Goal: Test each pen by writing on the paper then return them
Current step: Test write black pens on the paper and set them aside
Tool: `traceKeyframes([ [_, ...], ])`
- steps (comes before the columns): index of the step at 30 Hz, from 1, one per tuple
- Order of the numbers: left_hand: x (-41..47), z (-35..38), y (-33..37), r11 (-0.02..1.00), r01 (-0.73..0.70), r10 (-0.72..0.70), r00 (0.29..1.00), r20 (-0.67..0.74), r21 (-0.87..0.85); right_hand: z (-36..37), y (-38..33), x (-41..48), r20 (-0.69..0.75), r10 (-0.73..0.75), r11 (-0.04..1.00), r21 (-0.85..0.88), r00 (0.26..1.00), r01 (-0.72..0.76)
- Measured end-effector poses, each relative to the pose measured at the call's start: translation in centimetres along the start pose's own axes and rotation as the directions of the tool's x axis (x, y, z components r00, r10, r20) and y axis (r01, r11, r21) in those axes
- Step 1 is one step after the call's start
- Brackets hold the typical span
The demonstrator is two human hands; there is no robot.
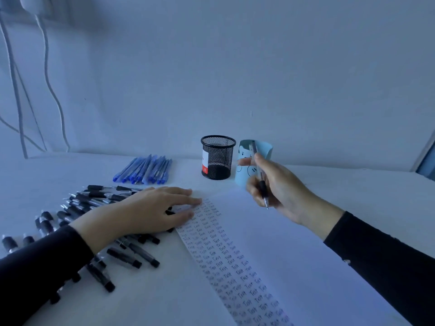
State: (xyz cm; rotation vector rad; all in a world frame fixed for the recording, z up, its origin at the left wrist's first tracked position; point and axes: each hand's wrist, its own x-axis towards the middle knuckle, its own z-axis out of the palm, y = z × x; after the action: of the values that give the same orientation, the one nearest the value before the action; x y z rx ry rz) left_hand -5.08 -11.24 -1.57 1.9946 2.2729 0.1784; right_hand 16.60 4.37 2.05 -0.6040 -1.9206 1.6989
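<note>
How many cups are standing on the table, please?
2: a black mesh cup, and a light-blue cup just right of it, partly behind the right hand, which holds a pen. No others appear hidden.

Pale cables down the wall

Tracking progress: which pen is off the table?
The black-grip pen held in the right hand; the other black pens and the blue pens lie on the table.

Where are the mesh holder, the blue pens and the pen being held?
mesh holder (pixel 219 161): head view, front mesh wall.
blue pens (pixel 144 171): head view, middle of the bundle.
held pen (pixel 263 188): head view, dark grip section.
</note>
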Motion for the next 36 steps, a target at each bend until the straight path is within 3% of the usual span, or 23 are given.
traceKeyframes([
  [10,0.0,0.0,0.2,1.0,0.01,-0.01,1.0,0.006,0.019,-1.6,-0.9,-1.6,-0.081,0.02,1.0,0.019,0.997,-0.019],
  [13,0.0,0.0,0.1,1.0,0.005,-0.005,1.0,0.007,0.008,-2.2,-1.0,-0.8,-0.155,-0.072,0.993,0.077,0.985,0.085],
  [15,0.0,0.0,0.0,1.0,0.003,-0.003,1.0,0.003,0.005,-3.7,-0.9,-0.1,-0.315,-0.23,0.964,0.056,0.921,0.26],
  [17,0.1,0.1,-0.1,1.0,-0.001,0.001,1.0,-0.001,0.002,-6.1,-0.3,0.3,-0.487,-0.412,0.91,-0.178,0.77,0.375],
  [18,0.2,0.2,-0.1,1.0,-0.002,0.002,1.0,-0.004,-0.001,-7.4,0.2,0.5,-0.536,-0.472,0.881,-0.285,0.7,0.377],
  [20,0.2,0.3,-0.3,1.0,-0.005,0.005,1.0,-0.013,-0.01,-9.6,1.5,0.7,-0.579,-0.477,0.875,-0.382,0.661,0.297],
  [26,0.3,0.4,-0.4,1.0,-0.019,0.019,0.999,-0.027,-0.016,-12.4,5.7,2.0,-0.51,-0.227,0.849,-0.52,0.83,-0.087],
  [31,0.3,0.2,-0.3,1.0,-0.022,0.022,1.0,-0.01,-0.009,-11.8,6.2,2.7,-0.406,-0.202,0.72,-0.678,0.891,-0.145],
  [36,0.4,0.3,-0.4,1.0,-0.017,0.017,1.0,-0.019,-0.009,-11.3,6.0,2.5,-0.388,-0.21,0.709,-0.693,0.897,-0.134],
])
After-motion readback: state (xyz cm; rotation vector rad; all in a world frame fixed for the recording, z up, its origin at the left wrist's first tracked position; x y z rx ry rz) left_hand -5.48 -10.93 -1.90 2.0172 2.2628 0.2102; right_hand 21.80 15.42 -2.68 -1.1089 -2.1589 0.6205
